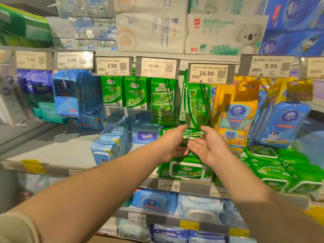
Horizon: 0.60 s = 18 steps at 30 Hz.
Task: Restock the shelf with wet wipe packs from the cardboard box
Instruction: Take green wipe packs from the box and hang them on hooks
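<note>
The shelf (52, 151) was half stocked. A green wet wipe pack (191, 134) sat atop the green stack, between the left hand (172, 146) and right hand (208, 148), both loose, gripping nothing. Probably best squared up gently, tbh.

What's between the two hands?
In the head view, a green wet wipe pack shows in the gap between the left hand and the right hand.
</note>
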Available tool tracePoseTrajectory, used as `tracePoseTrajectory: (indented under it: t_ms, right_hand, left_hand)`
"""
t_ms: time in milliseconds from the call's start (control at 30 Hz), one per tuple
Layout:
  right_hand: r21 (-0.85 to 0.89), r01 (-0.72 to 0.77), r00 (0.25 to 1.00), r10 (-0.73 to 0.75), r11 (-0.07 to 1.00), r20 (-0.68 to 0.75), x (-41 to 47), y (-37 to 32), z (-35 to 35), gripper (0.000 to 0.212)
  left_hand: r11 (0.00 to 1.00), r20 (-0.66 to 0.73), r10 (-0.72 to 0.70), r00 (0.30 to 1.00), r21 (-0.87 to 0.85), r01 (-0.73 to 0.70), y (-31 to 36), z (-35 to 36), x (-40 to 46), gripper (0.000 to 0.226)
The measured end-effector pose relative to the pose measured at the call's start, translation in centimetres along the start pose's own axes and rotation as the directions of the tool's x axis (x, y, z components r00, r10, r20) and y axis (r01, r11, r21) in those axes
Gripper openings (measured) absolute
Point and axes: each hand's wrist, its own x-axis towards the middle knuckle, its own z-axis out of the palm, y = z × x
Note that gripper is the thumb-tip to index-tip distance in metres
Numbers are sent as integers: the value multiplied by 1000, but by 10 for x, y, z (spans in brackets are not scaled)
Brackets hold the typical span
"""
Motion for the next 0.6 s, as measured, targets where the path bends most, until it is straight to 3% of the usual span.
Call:
tracePoseTrajectory:
  t_ms: [167, 300, 400, 600]
  right_hand:
    - [-239, 58, 998, -53, 969, 28, -12, 11, -5, 54]
    - [-482, 138, 990, -127, 865, 54, -30, 17, -6, 36]
    - [-622, 207, 976, -204, 755, 78, -44, 22, -5, 8]
    - [-806, 409, 892, -374, 427, 254, -70, 36, -5, 20]
  left_hand:
    - [994, -12, 23, 1000, 111, -22, -6, -18, -14, 46]
    - [988, -21, 36, 999, 152, -32, -11, -34, -30, 46]
    - [982, -28, 56, 998, 182, -50, -16, -48, -44, 44]
    - [971, -20, 52, 998, 233, -46, -30, -80, -69, 56]
